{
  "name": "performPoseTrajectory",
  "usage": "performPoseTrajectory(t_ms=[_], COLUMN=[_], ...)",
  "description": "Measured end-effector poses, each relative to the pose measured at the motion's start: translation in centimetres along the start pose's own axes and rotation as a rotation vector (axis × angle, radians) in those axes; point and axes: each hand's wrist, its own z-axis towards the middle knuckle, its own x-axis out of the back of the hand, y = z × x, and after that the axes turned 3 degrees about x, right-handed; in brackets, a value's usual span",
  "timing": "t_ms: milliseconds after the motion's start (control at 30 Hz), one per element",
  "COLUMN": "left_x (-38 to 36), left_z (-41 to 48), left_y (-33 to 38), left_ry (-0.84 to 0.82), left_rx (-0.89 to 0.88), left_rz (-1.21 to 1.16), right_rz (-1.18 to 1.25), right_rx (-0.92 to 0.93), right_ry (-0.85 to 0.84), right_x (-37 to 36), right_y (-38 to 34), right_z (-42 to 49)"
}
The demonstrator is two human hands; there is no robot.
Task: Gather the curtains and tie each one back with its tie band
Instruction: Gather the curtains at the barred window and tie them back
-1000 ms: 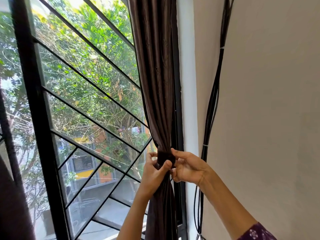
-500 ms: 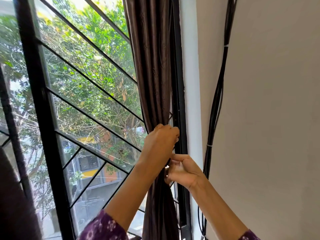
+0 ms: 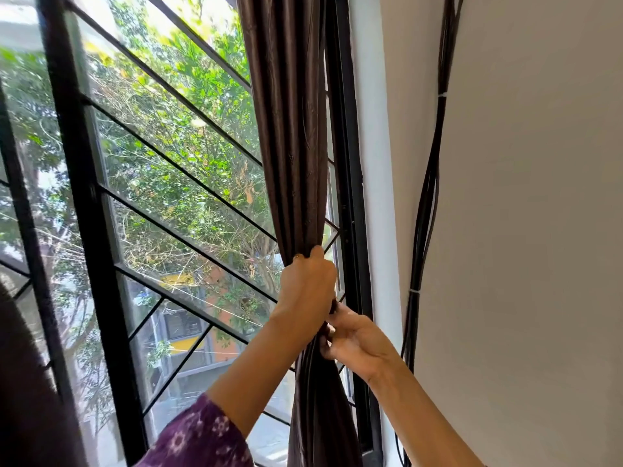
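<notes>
Beside window grille [image 3: 91, 197], left hand [image 3: 308, 284] grips curtain [image 3: 290, 129] above right hand [image 3: 357, 342]

Your curtain [image 3: 290, 136] is dark brown woven cloth with a faint satin sheen. The window bars [image 3: 87, 197] look like matt black metal. The wall [image 3: 539, 230] is smooth and matt.

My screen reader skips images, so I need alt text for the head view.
The left hand grips a gathered dark brown curtain beside a barred window, and the right hand pinches it just below. Black cables run down the wall at right.
</notes>
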Motion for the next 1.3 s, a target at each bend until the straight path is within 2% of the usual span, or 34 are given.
performPoseTrajectory(t_ms=[400,600,700,800,867,1000,1100,1167,1300], left_x=[1.8,2.0,2.4,2.3,2.1,1.7,1.5,1.2,0.1], left_z=[2.2,3.3,3.7,3.8,3.8,4.1,4.5,4.7,5.6], left_y=[1.1,1.4,1.7,2.1,2.3,2.5,2.7,2.5,1.8], left_ry=[-0.086,-0.134,-0.138,-0.117,-0.071,-0.013,0.034,0.064,-0.018], left_rx=[-0.201,-0.252,-0.291,-0.371,-0.445,-0.617,-0.711,-0.717,-0.604], left_rz=[0.210,0.269,0.299,0.329,0.352,0.399,0.453,0.454,0.330], right_rz=[-0.608,-0.951,-1.134,-1.087,-0.922,-0.646,-0.556,-0.518,-0.471], right_rx=[0.327,0.467,0.611,0.719,0.695,0.590,0.528,0.487,0.409], right_ry=[0.122,0.018,0.044,0.176,0.237,0.223,0.216,0.217,0.224], right_x=[1.4,1.8,2.9,3.6,3.9,4.5,4.2,4.1,4.1], right_y=[-0.6,-0.1,0.1,0.7,1.3,2.2,2.2,2.1,1.9], right_z=[0.7,0.7,1.2,1.6,1.8,2.5,2.9,3.0,2.9])
